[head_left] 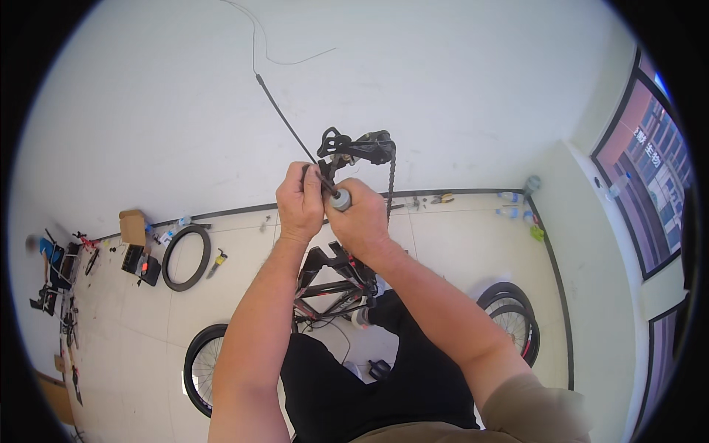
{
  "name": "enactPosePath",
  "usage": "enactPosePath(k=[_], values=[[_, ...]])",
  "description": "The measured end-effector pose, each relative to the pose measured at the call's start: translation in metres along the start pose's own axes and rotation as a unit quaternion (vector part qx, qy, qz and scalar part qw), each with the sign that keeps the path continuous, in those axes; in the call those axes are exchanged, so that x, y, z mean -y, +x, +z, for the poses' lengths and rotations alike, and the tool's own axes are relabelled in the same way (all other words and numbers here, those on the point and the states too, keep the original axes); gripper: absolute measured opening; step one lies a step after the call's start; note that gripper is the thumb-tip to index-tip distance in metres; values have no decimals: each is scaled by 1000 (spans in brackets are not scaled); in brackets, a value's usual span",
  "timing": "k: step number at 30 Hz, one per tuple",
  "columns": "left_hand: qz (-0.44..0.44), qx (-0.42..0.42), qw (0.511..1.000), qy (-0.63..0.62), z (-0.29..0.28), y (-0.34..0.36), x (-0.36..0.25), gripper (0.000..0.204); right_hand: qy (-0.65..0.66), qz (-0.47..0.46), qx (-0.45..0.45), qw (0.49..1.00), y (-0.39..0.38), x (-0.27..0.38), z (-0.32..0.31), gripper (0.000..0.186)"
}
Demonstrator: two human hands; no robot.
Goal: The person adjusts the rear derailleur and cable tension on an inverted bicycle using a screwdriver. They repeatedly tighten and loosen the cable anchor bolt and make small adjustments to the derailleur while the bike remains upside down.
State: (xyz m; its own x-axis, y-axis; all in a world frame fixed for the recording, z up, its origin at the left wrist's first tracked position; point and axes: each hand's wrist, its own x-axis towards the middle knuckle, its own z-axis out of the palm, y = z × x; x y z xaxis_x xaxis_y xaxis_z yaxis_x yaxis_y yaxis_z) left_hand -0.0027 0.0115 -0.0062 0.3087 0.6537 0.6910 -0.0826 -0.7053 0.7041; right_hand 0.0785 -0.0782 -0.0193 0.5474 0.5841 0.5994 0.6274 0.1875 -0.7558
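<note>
Both my hands are raised close together beside the rear derailleur [375, 148], below its body. With thumb and fingers closed, my left hand [299, 207] pinches a thin black cable housing [284, 118], from whose upper end a bare wire [255, 44] curls out. My right hand [360, 221] is wrapped round a grey round-ended piece [340, 200], perhaps a tool handle. A short dark rod reaches from this piece to my left fingers. The chain [391, 181] hangs from the derailleur, right of my right hand. Below my wrists is the bicycle frame [332, 288], partly hidden by my forearms.
Wheels stand at lower left [203, 369] and right [517, 317]. A loose tyre [186, 258], a yellow-and-black tool [217, 263] and an open toolbox [140, 262] lie to the left. Pliers [442, 198] and bottles [509, 213] line the wall. Another person [50, 255] is at far left.
</note>
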Motion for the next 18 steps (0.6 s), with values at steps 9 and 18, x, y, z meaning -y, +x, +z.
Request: enactPosePath(k=[9, 18], values=[[-13, -15, 1000, 11, 3, 1, 2, 26, -20, 102, 91, 990, -26, -12, 0, 20], [-21, -14, 1000, 4, 3, 0, 0, 26, 63, 45, -23, 997, -8, 3, -6, 20]])
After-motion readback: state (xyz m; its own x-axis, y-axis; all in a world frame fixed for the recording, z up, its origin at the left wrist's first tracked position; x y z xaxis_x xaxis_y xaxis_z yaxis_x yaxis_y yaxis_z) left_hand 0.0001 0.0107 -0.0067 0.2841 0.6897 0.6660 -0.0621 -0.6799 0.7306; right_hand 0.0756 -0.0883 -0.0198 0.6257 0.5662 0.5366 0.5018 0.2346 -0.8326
